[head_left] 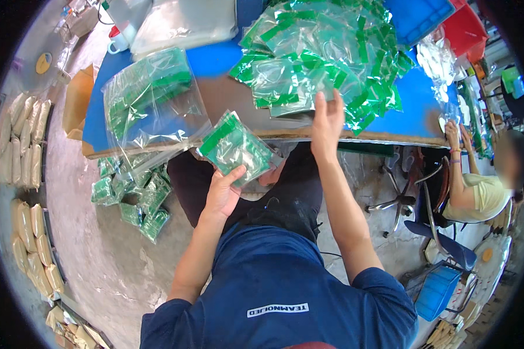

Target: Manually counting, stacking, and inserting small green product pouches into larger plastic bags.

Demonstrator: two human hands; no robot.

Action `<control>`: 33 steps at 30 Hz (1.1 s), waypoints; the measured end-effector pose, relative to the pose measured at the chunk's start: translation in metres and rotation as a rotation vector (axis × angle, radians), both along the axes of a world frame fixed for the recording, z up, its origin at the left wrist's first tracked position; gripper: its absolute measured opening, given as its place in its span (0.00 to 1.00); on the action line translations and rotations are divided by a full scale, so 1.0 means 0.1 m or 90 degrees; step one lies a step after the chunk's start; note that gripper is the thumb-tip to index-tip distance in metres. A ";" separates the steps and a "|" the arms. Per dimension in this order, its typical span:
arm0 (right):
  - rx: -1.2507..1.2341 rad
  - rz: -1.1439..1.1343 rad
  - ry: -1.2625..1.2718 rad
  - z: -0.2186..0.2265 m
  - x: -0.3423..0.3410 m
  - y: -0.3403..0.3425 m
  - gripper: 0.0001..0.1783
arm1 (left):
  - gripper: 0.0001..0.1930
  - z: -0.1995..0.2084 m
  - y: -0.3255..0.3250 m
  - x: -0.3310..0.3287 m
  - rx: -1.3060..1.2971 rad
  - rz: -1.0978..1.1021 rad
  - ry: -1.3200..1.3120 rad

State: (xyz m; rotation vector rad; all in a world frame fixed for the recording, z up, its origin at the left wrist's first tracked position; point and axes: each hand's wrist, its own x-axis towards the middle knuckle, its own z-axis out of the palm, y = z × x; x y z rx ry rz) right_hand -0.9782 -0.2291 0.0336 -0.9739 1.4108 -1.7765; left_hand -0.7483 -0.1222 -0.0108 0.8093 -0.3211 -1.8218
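Observation:
My left hand (222, 189) grips a small stack of clear plastic packets with green strips (237, 148) over my lap, thumb on top. My right hand (328, 119) reaches over the table edge to a large heap of similar loose packets (314, 58). Its fingers are stretched out and slightly apart at the heap's near side; whether they touch a packet I cannot tell. Left of the heap, a large clear bag (151, 96) with green-striped packets inside lies on the blue tabletop (218, 58), its open end hanging over the edge.
Bundled green packets (140, 198) lie on the floor at left. Flat clear bags (183, 23) and a white mug (119, 41) are at the back. Blue (419, 17) and red bins (466, 32) stand back right. A co-worker (477, 186) sits at right beside a wheeled chair base (399, 200).

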 end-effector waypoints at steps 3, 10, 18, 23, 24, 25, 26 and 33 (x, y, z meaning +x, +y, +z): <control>-0.076 -0.156 0.390 0.05 -0.18 0.10 0.35 | 0.26 0.01 -0.01 0.01 0.008 -0.004 0.003; -0.088 0.041 0.888 0.05 0.51 -0.42 0.38 | 0.25 -0.11 -0.02 0.06 0.012 -0.020 -0.057; -0.171 0.387 0.863 0.05 0.66 0.05 0.43 | 0.27 -0.03 0.20 0.42 0.025 0.014 -0.081; -0.154 0.349 0.841 -0.11 0.65 0.21 0.28 | 0.25 -0.05 0.22 0.57 0.034 -0.006 -0.064; -0.170 0.406 0.856 -0.14 0.62 0.23 0.24 | 0.25 -0.05 0.20 0.58 0.039 -0.014 -0.072; -0.175 0.421 0.828 -0.07 0.58 0.27 0.19 | 0.25 -0.05 0.19 0.60 0.040 -0.012 -0.070; -0.176 0.424 0.830 -0.03 0.51 0.28 0.19 | 0.26 -0.04 0.18 0.62 0.033 -0.033 -0.082; -0.356 0.480 0.643 0.28 0.29 0.63 0.22 | 0.26 0.30 0.07 0.35 0.084 -0.098 0.169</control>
